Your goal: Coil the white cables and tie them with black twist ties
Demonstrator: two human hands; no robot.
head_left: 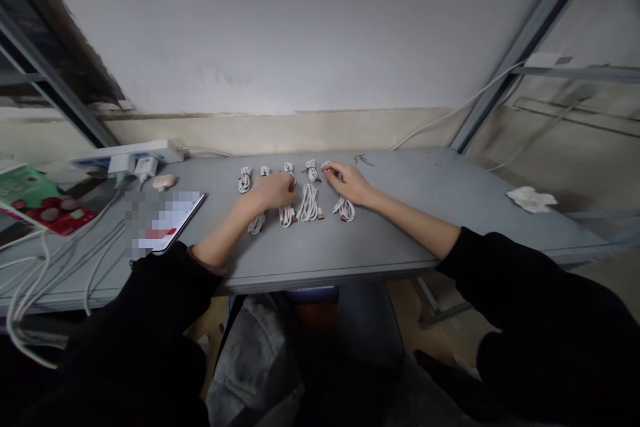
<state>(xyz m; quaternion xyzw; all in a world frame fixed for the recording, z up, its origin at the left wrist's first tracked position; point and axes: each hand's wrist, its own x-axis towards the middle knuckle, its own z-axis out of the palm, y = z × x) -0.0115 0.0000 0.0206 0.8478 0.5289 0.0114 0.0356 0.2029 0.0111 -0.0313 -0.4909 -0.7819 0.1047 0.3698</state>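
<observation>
White coiled cables (309,203) under left hand (273,191) and right hand (350,183)

The left hand (274,191) is hovering among coiled white charging cables (309,203), which are lying in two rows near the middle of the grey surface (425,207). The right hand (349,183) is curving forward, its fingers (327,170) touching a back-row coil near the far edge. A power strip (125,152) is lying along the far-left edge.
</observation>
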